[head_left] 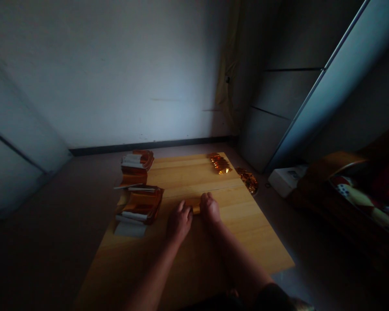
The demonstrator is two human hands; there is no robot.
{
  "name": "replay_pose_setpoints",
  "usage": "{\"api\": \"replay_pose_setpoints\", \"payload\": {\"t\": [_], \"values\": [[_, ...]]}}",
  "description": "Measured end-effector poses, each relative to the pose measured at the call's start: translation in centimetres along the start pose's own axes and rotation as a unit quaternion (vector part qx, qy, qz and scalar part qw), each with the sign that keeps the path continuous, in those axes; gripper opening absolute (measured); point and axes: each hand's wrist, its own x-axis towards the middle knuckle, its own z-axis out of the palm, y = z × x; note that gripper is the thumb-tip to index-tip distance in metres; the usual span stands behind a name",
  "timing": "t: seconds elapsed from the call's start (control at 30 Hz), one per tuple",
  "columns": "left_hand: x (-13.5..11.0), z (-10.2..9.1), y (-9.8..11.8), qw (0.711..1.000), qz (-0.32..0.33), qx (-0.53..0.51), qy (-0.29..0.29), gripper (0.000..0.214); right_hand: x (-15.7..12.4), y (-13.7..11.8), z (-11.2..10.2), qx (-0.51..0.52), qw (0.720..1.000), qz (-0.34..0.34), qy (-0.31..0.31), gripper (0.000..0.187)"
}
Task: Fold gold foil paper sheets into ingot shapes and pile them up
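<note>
A small gold foil paper piece (pixel 194 204) lies on the wooden board (pixel 246 224), pinched from both sides. My left hand (pixel 179 221) grips its left end with curled fingers. At its right end my right hand (pixel 209 209) is closed on it too. Most of the piece is hidden between the two hands. Just left of my left hand sits a stack of gold and white paper sheets (pixel 141 206), with a second stack (pixel 136 166) behind it. A row of folded gold pieces (pixel 219 163) lies at the board's far right corner.
More folded gold pieces (pixel 248 180) lie heaped on the floor off the board's right edge. A white box (pixel 285 179) sits on the floor further right, beside a dark wooden piece of furniture (pixel 343 203). A white wall and a grey cabinet stand behind. The room is dim.
</note>
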Motion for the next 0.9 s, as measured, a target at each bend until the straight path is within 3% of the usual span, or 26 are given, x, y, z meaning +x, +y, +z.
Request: {"api": "replay_pose_setpoints", "payload": {"t": [0.33,0.6,0.9], "values": [[0.0,0.2,0.2,1.000,-0.004,0.012,0.001,0.031,0.2,0.0,0.0,-0.017,1.000,-0.006,-0.011,0.018],[-0.1,0.1,0.4,0.999,0.013,0.052,0.004,0.030,-0.1,-1.3,-1.1,-0.082,0.995,-0.006,-0.061,0.020],[0.4,-0.8,0.1,0.998,0.060,0.024,0.014,0.024,-1.1,-0.1,-1.8,-0.128,0.991,-0.034,-0.026,0.020]]}}
